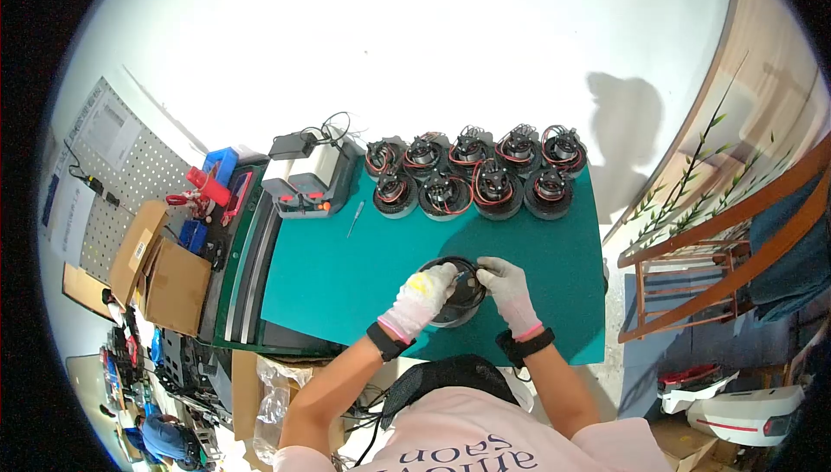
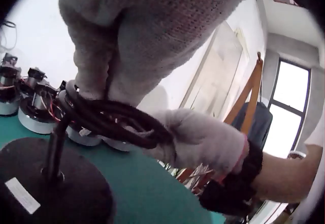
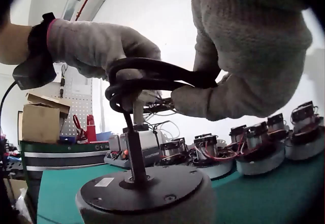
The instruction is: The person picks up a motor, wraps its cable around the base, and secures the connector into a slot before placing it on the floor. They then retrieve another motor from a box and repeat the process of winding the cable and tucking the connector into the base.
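Note:
A round grey unit with a black top plate (image 3: 167,187) and a small white label stands on the green mat. From its centre rises a black cable (image 2: 96,117), looped in several turns above the plate. My gloved left hand (image 1: 428,292) (image 3: 96,48) pinches the loops on one side. The gloved right hand (image 1: 507,290) (image 3: 249,66) pinches the cable on the other side, near thin loose wires (image 3: 161,105). Both hands are above the plate.
Two rows of similar round units with red and black wires (image 1: 495,190) stand at the mat's back. A screwdriver (image 1: 356,219) lies left of them, beside a grey and white device (image 1: 303,179). A wooden chair (image 1: 692,281) stands at right.

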Motion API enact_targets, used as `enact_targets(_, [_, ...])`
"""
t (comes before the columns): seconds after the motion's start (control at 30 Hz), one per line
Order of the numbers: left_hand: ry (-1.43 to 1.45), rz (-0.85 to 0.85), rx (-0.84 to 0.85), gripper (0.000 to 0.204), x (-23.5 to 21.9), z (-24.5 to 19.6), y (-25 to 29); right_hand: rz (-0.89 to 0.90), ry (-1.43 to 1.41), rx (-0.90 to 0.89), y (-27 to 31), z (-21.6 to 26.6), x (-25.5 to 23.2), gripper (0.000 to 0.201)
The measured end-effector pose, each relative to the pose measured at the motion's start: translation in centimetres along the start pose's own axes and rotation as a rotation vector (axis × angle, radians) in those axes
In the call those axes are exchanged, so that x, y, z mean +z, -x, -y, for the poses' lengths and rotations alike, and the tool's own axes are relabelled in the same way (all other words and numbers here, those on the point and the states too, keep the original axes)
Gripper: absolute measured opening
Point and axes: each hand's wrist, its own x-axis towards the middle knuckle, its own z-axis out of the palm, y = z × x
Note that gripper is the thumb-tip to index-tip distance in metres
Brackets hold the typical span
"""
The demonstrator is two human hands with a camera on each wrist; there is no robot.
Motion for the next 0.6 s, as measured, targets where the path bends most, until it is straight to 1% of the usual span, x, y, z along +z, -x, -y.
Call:
enact_targets(0.03, [-0.029, 0.032, 0.001, 0.016, -0.2, -0.4, 0.0, -0.007, -0.022, -0.003, 0.3, 0.7, 0.2, 0.032])
enact_targets(0.07, [-0.026, 0.027, -0.004, 0.016, -0.1, -0.6, -0.4, -0.014, -0.042, -0.006, 0.6, 1.3, 0.4, 0.032])
enact_targets(0.1, [-0.138, 0.053, 0.027, 0.013, 0.2, -0.7, -0.8, -0.009, -0.035, -0.006, 0.8, 1.8, 0.7, 0.032])
enact_targets(0.13, [-0.251, 0.079, 0.059, 0.013, 0.4, -0.7, -1.0, -0.011, 0.090, -0.068, 0.9, 2.4, 1.0, 0.032])
enact_targets(0.17, [-0.228, 0.053, 0.093, 0.014, 1.3, 0.3, -1.4, -0.016, 0.213, -0.133, 1.0, 2.7, 1.2, 0.032])
enact_targets(0.2, [-0.230, 0.050, 0.097, 0.014, 1.6, 0.9, -1.7, -0.019, 0.214, -0.138, 0.9, 2.6, 1.1, 0.032])
enact_targets(0.27, [-0.032, 0.006, 0.092, 0.011, 1.7, 1.5, -2.1, 0.061, -0.091, -0.066, 0.7, 1.8, 0.5, 0.032])
enact_targets(0.3, [-0.033, 0.013, 0.102, 0.011, 1.5, 2.1, -2.1, 0.051, -0.096, -0.069, 0.5, 1.4, 0.2, 0.032])
enact_targets(0.37, [0.395, 0.183, 0.079, 0.018, 0.4, 3.2, -2.0, 0.148, -0.239, -0.017, 0.3, 0.8, -0.3, 0.031])
enact_targets(0.4, [0.395, 0.193, 0.090, 0.018, -0.1, 3.6, -1.7, 0.135, -0.243, -0.021, 0.4, 0.5, -0.7, 0.031])
enact_targets(0.47, [0.353, 0.009, -0.104, 0.027, -2.2, 2.9, -0.9, 0.131, -0.233, 0.037, 0.8, 0.5, -1.0, 0.033])
enact_targets(0.5, [0.283, 0.018, -0.194, 0.033, -3.3, 2.6, -0.9, 0.128, -0.231, 0.035, 0.6, -0.1, -1.1, 0.033])
enact_targets(0.53, [0.286, 0.015, -0.194, 0.033, -3.1, 3.0, -0.9, 0.119, -0.051, -0.111, 0.4, -0.4, -1.0, 0.033])
enact_targets(0.57, [0.283, -0.064, -0.134, 0.033, -2.7, 3.7, -1.0, 0.113, 0.131, -0.256, 0.2, -0.7, -0.8, 0.034])
enact_targets(0.6, [0.279, -0.144, -0.075, 0.033, -2.3, 4.3, -1.0, 0.117, 0.136, -0.256, 0.2, -0.9, -0.9, 0.034])
